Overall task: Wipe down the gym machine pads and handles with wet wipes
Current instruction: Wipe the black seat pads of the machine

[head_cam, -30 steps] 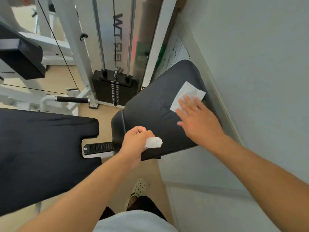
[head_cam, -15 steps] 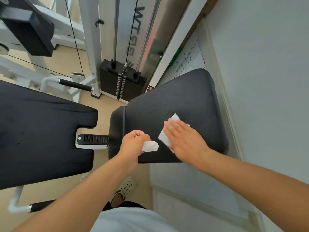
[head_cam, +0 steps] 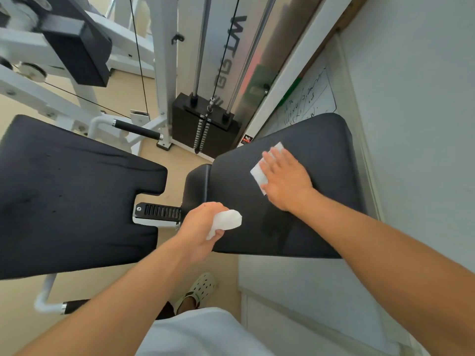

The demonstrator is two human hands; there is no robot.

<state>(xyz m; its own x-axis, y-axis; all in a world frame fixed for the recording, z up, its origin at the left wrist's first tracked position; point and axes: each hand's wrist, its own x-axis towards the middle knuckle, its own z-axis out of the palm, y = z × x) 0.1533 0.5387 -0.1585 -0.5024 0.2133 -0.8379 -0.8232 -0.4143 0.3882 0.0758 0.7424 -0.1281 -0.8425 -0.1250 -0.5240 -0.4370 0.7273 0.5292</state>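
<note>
My right hand (head_cam: 286, 181) lies flat, fingers straight, pressing a white wet wipe (head_cam: 259, 174) onto the black back pad (head_cam: 331, 155) of the gym machine. A damp streak shows on the pad below that hand. My left hand (head_cam: 203, 222) hovers at the pad's lower left edge and grips a crumpled white wipe (head_cam: 227, 220). The black seat pad (head_cam: 66, 191) lies to the left. A black handle (head_cam: 138, 130) on a white bar sits beyond the seat, and another handle (head_cam: 74, 305) pokes out below it.
The black weight stack (head_cam: 190, 122) with chrome guide rods and cable stands behind the pads. A slotted seat-adjust rail (head_cam: 159, 211) joins seat and back pad. The pale wall (head_cam: 411, 98) runs close along the right. My shoe (head_cam: 199, 289) is on the tan floor.
My right hand slid the flat wipe down toward me, then back up and away across the back pad. The left hand kept gripping its crumpled wipe in about the same spot.
</note>
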